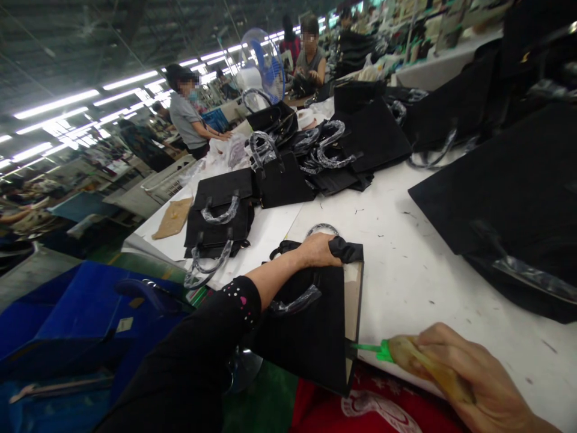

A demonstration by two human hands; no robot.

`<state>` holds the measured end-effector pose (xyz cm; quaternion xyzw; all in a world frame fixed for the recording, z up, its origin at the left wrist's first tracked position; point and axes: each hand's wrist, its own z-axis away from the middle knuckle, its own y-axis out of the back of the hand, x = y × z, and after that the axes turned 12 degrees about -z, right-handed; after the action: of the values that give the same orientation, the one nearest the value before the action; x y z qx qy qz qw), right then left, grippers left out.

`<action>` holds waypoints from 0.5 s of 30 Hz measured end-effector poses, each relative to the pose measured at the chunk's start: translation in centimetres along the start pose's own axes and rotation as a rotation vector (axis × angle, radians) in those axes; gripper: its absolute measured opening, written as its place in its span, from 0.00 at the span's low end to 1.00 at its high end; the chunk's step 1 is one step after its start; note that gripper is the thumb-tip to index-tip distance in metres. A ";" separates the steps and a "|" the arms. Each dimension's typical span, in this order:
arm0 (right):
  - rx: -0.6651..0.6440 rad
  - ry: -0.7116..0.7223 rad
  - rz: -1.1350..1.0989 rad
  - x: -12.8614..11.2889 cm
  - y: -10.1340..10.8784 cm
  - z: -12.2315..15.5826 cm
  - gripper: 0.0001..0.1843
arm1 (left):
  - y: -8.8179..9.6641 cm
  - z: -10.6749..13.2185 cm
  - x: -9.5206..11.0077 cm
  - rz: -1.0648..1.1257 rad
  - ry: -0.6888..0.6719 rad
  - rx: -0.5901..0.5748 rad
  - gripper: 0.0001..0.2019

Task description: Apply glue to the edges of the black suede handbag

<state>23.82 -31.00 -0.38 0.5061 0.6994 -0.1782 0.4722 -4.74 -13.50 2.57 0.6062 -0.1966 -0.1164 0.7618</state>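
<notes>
A black handbag with plastic-wrapped handles lies at the near edge of the white table. My left hand is closed on the bag's folded top edge at its far end. My right hand is wrapped round a yellowish squeeze bottle with a green nozzle. The nozzle tip touches the bag's near right edge, where a pale inner lining shows.
Several black handbags with wrapped handles lie across the table's middle and far end. A large black bag lies at the right. Blue bins stand below left. Other people work at the far end, near a blue fan.
</notes>
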 end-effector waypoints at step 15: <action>-0.048 -0.057 -0.023 0.5 -0.7 0.4 0.10 | 0.6 0.4 0.7 -0.035 0.007 -0.008 0.12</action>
<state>23.35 -31.32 -1.16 0.4813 0.6953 -0.1811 0.5020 -4.36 -13.97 3.35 0.6070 -0.1829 -0.1285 0.7626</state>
